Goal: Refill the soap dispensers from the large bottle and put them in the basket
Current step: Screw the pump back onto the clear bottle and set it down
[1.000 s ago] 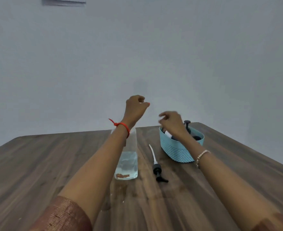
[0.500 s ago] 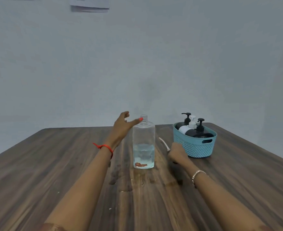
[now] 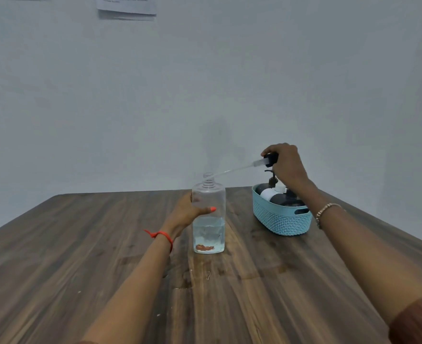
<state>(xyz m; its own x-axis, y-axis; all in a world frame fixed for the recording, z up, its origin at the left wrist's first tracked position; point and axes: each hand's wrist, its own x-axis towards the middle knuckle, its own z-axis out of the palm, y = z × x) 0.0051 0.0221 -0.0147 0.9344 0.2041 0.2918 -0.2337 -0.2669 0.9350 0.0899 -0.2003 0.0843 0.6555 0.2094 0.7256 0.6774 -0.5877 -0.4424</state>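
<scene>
The large clear bottle (image 3: 208, 234) stands upright mid-table, about a third full of pale liquid, its threaded neck uncapped. My left hand (image 3: 189, 212) grips its upper body from the left, thumb across the front. My right hand (image 3: 287, 162) holds the black pump head (image 3: 270, 160) up in the air; its thin white tube (image 3: 232, 170) slants down-left, with the tip at the bottle's mouth. The light blue woven basket (image 3: 277, 219) sits to the right with black and white soap dispensers (image 3: 269, 193) inside, partly hidden by my right wrist.
The dark wooden table (image 3: 81, 244) has wet patches in front of the bottle. Its far edge meets a plain grey wall, where a sheet of paper (image 3: 126, 6) hangs high up.
My right hand lifted the pump off the table and brought its tube tip to the bottle's mouth. My left hand moved from the neck down onto the bottle's body and took hold.
</scene>
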